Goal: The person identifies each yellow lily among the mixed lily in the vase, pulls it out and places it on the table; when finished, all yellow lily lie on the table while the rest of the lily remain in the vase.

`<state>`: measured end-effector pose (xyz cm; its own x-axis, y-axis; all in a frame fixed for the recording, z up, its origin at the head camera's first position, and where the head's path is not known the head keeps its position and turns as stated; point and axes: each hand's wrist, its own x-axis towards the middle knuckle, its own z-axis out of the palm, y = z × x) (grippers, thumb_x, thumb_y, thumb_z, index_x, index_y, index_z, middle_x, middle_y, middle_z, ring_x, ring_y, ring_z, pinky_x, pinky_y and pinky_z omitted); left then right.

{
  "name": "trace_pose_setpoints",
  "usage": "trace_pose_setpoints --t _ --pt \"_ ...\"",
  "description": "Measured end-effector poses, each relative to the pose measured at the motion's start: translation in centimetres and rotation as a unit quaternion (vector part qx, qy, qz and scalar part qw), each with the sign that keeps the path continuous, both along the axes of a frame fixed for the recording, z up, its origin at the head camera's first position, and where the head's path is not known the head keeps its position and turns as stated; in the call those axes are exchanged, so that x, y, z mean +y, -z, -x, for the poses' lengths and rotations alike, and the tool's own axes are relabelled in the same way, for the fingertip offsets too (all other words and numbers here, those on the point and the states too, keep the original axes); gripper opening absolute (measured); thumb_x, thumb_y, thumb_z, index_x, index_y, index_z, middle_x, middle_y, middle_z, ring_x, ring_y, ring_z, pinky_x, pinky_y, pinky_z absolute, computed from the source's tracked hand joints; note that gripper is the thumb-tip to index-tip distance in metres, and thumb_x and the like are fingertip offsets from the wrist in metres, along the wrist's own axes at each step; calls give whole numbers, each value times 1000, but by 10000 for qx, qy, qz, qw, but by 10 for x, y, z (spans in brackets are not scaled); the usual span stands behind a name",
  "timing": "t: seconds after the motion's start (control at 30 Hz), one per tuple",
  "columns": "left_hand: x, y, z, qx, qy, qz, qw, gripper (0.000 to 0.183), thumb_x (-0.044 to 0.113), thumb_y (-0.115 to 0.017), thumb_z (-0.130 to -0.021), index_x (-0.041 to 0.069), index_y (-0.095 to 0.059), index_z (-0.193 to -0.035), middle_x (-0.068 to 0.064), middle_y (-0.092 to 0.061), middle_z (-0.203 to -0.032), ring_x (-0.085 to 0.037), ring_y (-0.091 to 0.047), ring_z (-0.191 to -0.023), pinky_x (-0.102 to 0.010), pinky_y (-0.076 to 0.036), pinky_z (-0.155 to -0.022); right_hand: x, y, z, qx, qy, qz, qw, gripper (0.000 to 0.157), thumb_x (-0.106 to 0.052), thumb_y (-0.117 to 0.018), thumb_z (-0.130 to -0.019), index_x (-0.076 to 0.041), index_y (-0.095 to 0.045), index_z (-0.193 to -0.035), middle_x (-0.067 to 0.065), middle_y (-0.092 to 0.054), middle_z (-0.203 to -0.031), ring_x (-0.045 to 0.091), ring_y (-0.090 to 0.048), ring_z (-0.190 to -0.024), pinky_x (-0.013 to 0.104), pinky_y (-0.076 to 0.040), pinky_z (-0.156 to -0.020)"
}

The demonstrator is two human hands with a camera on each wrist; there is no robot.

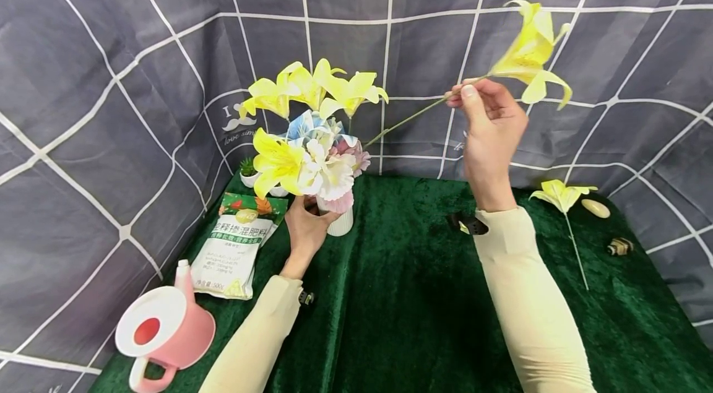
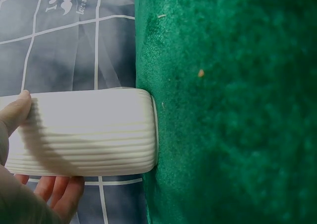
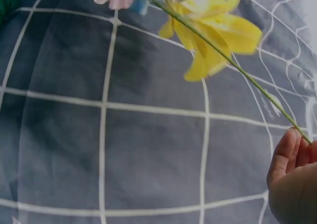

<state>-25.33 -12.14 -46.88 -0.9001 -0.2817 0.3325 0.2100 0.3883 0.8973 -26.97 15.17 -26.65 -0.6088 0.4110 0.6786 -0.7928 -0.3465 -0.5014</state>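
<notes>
Beneath the blooms, my left hand (image 1: 307, 231) grips a white ribbed vase (image 1: 341, 224); in the left wrist view thumb and fingers lie on opposite sides of the vase (image 2: 89, 130), whose base meets the green cloth. The bunch in it has several yellow lilies (image 1: 278, 162), a white flower (image 1: 325, 169), and blue and pink ones. Up to the right, my right hand (image 1: 492, 133) pinches the stem of another yellow lily (image 1: 526, 56) just below its bloom. That stem (image 3: 237, 68) slants down left, its lower end overlapping the bunch near the pink flower (image 1: 362, 158).
Left of the vase lie a fertilizer bag (image 1: 231, 250) and a pink watering can (image 1: 184, 331), with a small potted plant (image 1: 248, 171) behind. At right, one yellow lily (image 1: 562, 196) lies near a pale oval stone (image 1: 595, 208) and a striped shell-like object (image 1: 619, 247).
</notes>
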Motion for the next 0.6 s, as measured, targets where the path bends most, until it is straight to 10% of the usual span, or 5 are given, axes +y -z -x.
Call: trace_pose_setpoints --t 0.23,0.6 --pt "0 0 0 -21 37 -89 10000 56 34 -92 -73 14 -66 -118 -10 -72 -102 -27 -71 -91 -35 -57 -75 34 -6 -18 112 153 428 9989 2 14 -66 -88 12 -66 -88 19 -72 -85 29 -72 -75 36 -59 -74" --pt "1 -1 0 -62 -32 -51 10000 54 28 -92 -72 12 -65 -117 -12 -72 -104 -27 -72 -94 -45 -61 -83 98 3 -43 106 1080 -277 9937 20 12 -72 -84 28 -61 -91 19 -72 -75 25 -68 -67 33 -57 -73"
